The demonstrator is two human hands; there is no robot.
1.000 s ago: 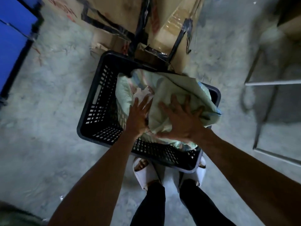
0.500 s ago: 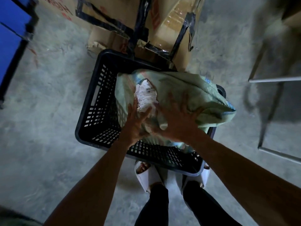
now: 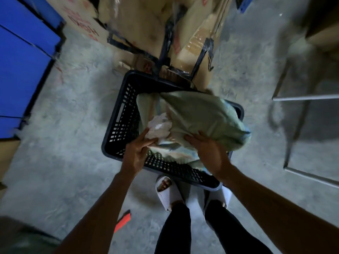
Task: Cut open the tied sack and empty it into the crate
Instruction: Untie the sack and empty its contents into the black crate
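A black perforated crate [image 3: 117, 114] stands on the concrete floor in front of my feet. A pale green woven sack [image 3: 201, 118] lies across it, its bulk lifted over the crate's right rim. A crumpled white bundle [image 3: 159, 127] shows at the sack's open end, inside the crate. My left hand [image 3: 136, 153] pinches the sack's edge just beside that bundle. The fingers of my right hand [image 3: 207, 153] curl into the fabric on the near side of the sack.
Taped cardboard boxes [image 3: 146, 24] press against the crate's far side. Blue shelving [image 3: 22, 61] lines the left, and a metal frame [image 3: 302, 98] stands at the right. A red-orange tool [image 3: 122, 219] lies on the floor near my left arm. White slippers [image 3: 165, 189] are under the crate's near rim.
Both hands have drawn back toward the crate's near side. The sack's bulk has swung up and right, and the white bundle has come out at its mouth.
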